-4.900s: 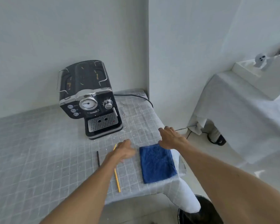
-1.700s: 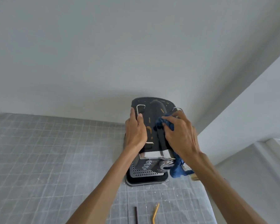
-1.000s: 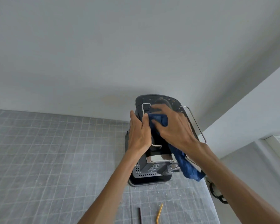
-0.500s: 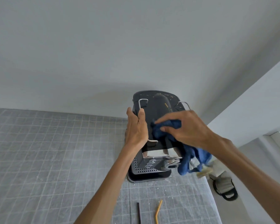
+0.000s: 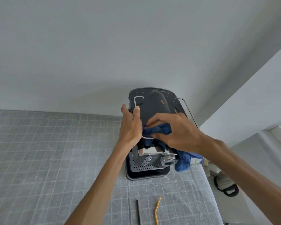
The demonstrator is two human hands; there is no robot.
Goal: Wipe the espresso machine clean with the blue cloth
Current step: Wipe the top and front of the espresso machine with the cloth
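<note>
A black espresso machine (image 5: 154, 103) with chrome trim and wire rails stands on the grey gridded table, close to the wall corner. My left hand (image 5: 131, 125) grips its upper left edge, thumb on the side and a finger against the left rail. My right hand (image 5: 173, 132) presses the bunched blue cloth (image 5: 159, 129) onto the front part of the machine's top. The rest of the cloth hangs down the machine's right side to about the drip tray. My hands hide the front panel's upper part.
The grey gridded table (image 5: 47, 159) stretches left and toward me. A black straw (image 5: 138, 211) and a bent yellow straw (image 5: 157, 210) lie near its front edge. White walls stand close behind and to the right. A sandalled foot (image 5: 225, 184) shows on the floor right of the table.
My right hand has dragged the cloth from the middle of the top toward the front edge. My left hand keeps its grip on the machine's left side.
</note>
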